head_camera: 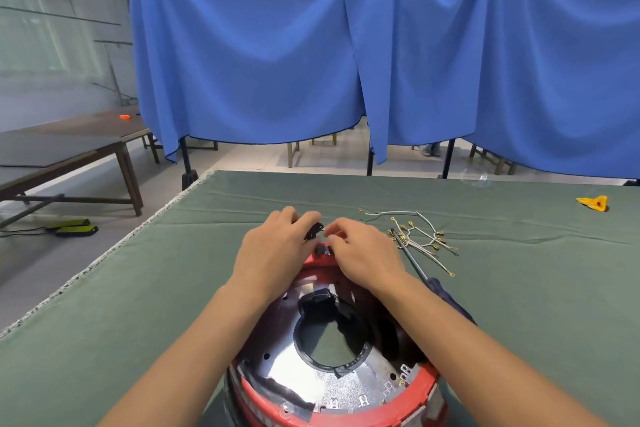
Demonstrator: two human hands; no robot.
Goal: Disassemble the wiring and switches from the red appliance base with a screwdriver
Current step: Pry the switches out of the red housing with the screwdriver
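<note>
While round red appliance base (332,388) sits on desk (138,288), left hand (273,250) pinches small black switch (313,231); right hand (360,253) fingers curled, pinching its terminal.

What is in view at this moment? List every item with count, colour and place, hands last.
appliance base: one, red rim with silver metal inside, near edge of the table, under both forearms.
switch part: one, black, held just beyond the base's far rim.
wire bundle: one loose bunch, white with brass terminals, on the cloth right of the hands.
screwdriver: one, dark shaft and dark blue handle, lying beside the wires.
yellow plastic piece: one, far right of the table.
table cloth: one, green.
curtains: blue, behind the table.
side tables: brown, far left.
left hand: pinches the switch part.
right hand: fingers curled at the switch part.
</note>
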